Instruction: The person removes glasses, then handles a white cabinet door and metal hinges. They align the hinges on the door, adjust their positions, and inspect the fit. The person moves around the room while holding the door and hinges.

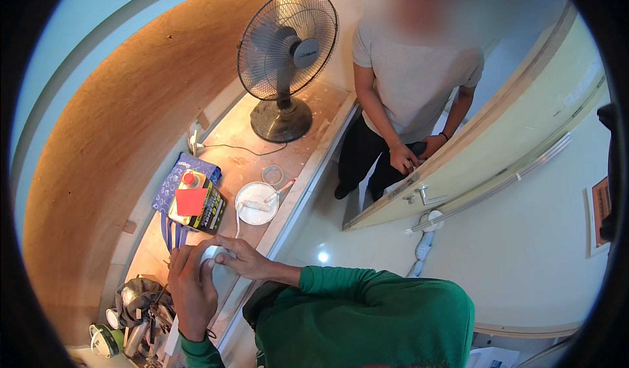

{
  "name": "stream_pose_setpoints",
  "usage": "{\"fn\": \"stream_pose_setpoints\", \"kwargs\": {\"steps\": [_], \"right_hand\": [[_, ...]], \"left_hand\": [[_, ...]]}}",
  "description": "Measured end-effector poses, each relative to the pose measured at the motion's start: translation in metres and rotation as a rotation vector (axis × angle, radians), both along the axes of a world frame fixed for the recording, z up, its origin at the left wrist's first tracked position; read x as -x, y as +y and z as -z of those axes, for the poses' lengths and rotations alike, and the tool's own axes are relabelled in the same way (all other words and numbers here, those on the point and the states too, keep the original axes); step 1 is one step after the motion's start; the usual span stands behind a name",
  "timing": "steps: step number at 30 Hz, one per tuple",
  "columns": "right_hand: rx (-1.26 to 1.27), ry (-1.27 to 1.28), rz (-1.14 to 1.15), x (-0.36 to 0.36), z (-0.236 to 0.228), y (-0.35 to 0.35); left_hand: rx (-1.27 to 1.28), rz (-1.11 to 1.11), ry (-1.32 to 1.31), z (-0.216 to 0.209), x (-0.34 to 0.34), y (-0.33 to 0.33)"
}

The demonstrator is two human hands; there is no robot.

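Observation:
Above the near end of the wooden bench, both my hands are closed around a small white round object (211,254), whose exact kind I cannot make out. My left hand (191,289) grips it from the left with the thumb on its near side. The fingers of my right hand (246,260) curl over its top and right side, hiding part of it. Just beyond them is a rectangular can (213,207) with a red cap and a red patch. Right of the can, a brush (278,190) rests across a round white tub (249,214).
A black table fan (283,116) stands farther back, its cable crossing the bench (226,155). A tape roll (272,174) and a blue bag (190,168) lie nearer. Tools (141,322) are piled at lower left. Another person (419,93) stands beside a part-open door (472,148).

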State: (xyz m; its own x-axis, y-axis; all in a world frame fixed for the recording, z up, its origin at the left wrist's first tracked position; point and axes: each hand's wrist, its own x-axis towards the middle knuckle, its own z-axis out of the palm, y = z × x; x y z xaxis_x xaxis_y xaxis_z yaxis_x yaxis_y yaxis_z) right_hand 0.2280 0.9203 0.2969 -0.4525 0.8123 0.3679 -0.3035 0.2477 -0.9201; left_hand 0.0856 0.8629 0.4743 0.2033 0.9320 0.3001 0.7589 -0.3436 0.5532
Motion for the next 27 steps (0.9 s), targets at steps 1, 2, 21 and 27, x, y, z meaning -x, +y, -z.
{"fn": "stream_pose_setpoints", "kwargs": {"steps": [1,2,21,27], "right_hand": [[0.004,0.002,-0.008,-0.001,-0.001,0.000],[-0.009,0.011,-0.006,-0.001,-0.001,0.000],[0.034,0.069,-0.002,0.000,0.010,-0.001],[0.032,0.054,-0.004,-0.004,0.003,-0.001]], "left_hand": [[-0.009,-0.019,0.013,0.002,-0.001,0.000],[-0.006,-0.041,0.026,0.003,-0.003,0.001],[-0.221,-0.188,0.231,0.021,-0.025,0.013],[-0.085,-0.082,-0.011,0.012,-0.011,0.009]]}}
